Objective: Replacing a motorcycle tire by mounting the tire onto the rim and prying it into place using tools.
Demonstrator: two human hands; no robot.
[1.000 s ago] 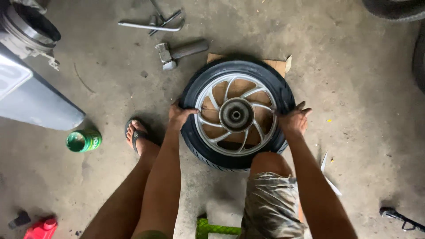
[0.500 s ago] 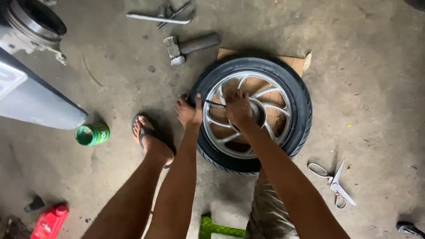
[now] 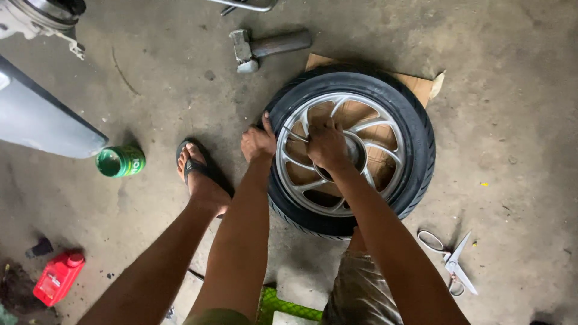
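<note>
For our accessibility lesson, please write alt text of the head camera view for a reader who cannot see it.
A person crouches over a black-tyred wheel with silver spokes lying flat on brown cardboard, left hand on the tyre's edge, right hand over the spokes near the hub. On the concrete floor lie a hammer, a green can, scissors and a red bottle.

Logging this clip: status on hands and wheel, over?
Left hand grips tyre edge. Right hand on spokes, pinching something thin. Wheel flat on cardboard. Hammer, scissors lie clear.
</note>
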